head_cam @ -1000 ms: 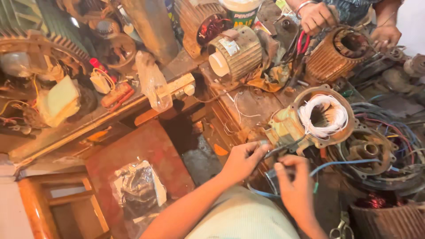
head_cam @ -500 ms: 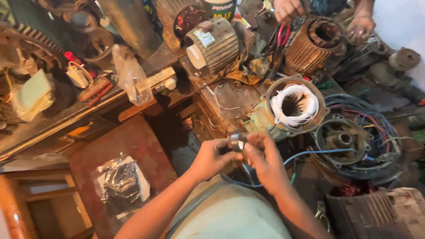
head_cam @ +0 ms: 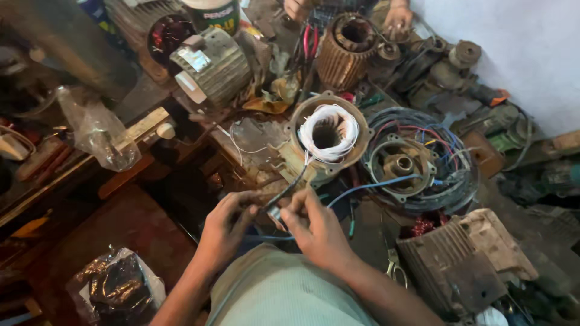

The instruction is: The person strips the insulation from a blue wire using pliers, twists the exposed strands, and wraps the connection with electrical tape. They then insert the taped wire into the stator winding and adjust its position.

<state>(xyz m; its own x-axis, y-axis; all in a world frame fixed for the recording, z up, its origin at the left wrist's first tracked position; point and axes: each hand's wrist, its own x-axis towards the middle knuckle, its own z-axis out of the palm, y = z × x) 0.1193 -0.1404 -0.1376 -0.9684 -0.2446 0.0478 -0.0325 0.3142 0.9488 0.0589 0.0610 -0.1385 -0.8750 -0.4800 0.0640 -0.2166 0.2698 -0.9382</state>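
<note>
My left hand (head_cam: 226,226) and my right hand (head_cam: 314,226) meet just above my knee, both pinching the end of a dark wire (head_cam: 290,188). That wire runs up to a motor stator (head_cam: 329,134) with white windings in a rusty round housing. A small pale bit sits between my fingertips where the wire ends. A blue wire (head_cam: 374,183) trails from under my right hand toward a motor end plate (head_cam: 400,164) on the right.
Another person's hands (head_cam: 396,18) work at a copper-wound stator (head_cam: 343,51) at the top. A ribbed grey motor (head_cam: 211,63) lies top left. A finned motor casing (head_cam: 465,259), scissors (head_cam: 394,262), a plastic bag (head_cam: 96,130) and a coil of coloured wires (head_cam: 444,136) crowd the space.
My hands have come together on the wire end and drawn down toward my knee. The view has shifted, so the stator now sits higher and more central.
</note>
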